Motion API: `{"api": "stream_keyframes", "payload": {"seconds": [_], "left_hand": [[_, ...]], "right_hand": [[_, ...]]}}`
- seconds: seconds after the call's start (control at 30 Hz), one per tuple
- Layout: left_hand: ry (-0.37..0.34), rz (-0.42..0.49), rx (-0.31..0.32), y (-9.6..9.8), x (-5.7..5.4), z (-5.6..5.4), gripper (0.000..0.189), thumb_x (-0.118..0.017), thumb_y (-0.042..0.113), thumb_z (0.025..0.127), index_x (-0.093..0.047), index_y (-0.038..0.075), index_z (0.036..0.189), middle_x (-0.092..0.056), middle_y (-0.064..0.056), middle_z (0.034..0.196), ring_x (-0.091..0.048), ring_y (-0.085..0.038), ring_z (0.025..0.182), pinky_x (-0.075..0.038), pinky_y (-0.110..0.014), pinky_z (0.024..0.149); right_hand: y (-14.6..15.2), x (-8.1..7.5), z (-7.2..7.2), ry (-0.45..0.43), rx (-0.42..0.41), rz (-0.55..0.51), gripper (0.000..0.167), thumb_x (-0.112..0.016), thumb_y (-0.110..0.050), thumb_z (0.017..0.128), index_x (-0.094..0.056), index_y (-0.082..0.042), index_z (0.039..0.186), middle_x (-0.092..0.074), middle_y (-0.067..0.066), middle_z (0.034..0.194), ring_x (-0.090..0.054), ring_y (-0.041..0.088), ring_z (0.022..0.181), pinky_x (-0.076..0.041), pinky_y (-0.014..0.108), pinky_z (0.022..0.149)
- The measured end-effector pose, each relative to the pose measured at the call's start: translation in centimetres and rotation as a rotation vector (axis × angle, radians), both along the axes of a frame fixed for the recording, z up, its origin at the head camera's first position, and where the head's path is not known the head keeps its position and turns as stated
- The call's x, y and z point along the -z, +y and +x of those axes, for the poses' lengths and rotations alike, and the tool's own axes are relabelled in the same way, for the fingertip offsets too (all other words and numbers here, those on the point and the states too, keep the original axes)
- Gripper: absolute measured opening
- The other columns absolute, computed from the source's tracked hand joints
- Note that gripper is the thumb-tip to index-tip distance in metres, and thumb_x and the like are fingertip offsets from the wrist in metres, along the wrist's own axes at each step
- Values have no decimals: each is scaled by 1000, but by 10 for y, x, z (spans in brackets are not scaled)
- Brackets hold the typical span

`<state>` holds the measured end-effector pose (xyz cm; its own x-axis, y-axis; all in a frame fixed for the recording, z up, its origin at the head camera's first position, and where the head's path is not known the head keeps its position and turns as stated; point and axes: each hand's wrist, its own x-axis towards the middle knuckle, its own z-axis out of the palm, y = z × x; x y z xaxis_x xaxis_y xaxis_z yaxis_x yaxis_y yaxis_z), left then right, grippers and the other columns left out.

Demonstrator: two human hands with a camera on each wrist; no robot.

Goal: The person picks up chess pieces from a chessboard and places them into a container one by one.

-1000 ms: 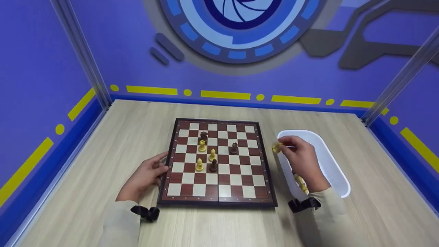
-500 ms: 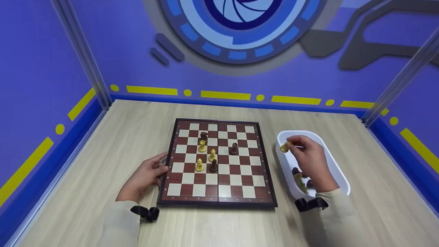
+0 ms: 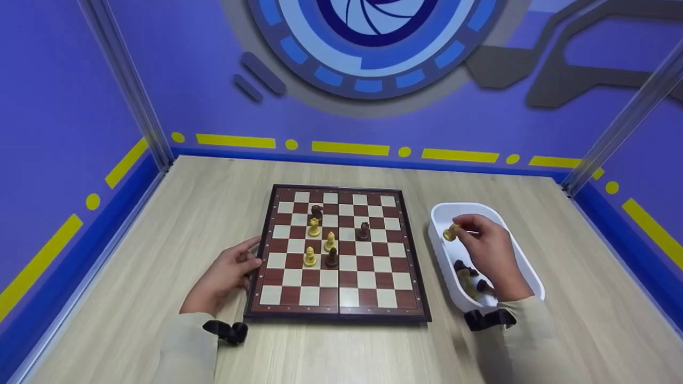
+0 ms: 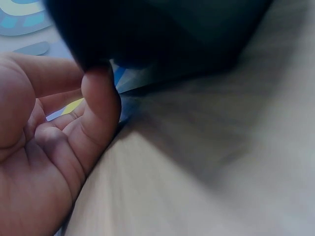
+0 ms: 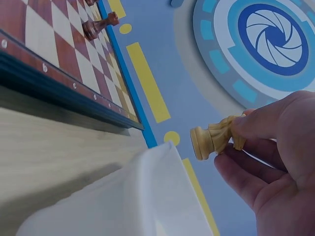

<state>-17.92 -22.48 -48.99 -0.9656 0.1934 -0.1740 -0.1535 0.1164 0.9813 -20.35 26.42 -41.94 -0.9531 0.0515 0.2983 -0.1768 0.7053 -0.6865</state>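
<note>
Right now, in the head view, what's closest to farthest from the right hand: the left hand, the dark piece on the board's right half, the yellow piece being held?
1. Yellow piece: pinched in the right hand, over the white tray.
2. Dark piece: across to the left, on the board.
3. Left hand: farthest, at the board's left edge.

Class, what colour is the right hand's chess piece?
Pale yellow; the right wrist view shows the piece best.
</note>
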Motion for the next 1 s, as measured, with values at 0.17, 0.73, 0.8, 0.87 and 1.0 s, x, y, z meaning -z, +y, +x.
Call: {"api": "stream_keyframes", "payload": {"seconds": [0.17, 0.73, 0.8, 0.87, 1.0], "left_hand": [[3, -1, 4, 0, 0, -1, 62, -53, 1, 96, -28, 6, 153, -49, 1, 86, -50, -6, 57, -49, -22, 46], [-3, -17, -6, 0, 3, -2, 61, -53, 3, 97, -28, 8, 153, -52, 0, 87, -52, -8, 55, -50, -23, 48], [3, -18, -1, 0, 3, -2, 62, -53, 3, 97, -28, 7, 153, -52, 0, 86, -52, -7, 55, -50, -23, 48], [4, -19, -2, -1, 3, -2, 62, -54, 3, 97, -28, 7, 153, -52, 0, 86, -52, -7, 56, -50, -22, 48], [1, -18, -4, -2, 4, -2, 61, -53, 3, 97, -28, 8, 153, -53, 0, 87, -54, -8, 57, -50, -23, 48]], "right_hand": [[4, 6, 1, -23, 14, 16, 18, -63, -12, 94, -68, -5, 110, -70, 10, 105, -65, 20, 99, -47, 7, 70], [9, 15, 2, -58, 31, 51, 17, -62, -14, 93, -69, -8, 108, -72, 9, 104, -66, 21, 101, -46, 11, 75], [10, 16, 2, -66, 28, 56, 18, -62, -14, 94, -69, -9, 109, -72, 9, 105, -65, 21, 102, -46, 13, 76], [10, 17, 2, -68, 23, 59, 18, -62, -15, 94, -69, -9, 109, -72, 9, 105, -65, 21, 102, -47, 14, 77], [12, 19, 2, -63, 17, 66, 18, -62, -14, 93, -69, -8, 109, -71, 10, 105, -65, 22, 102, -47, 12, 75]]}}
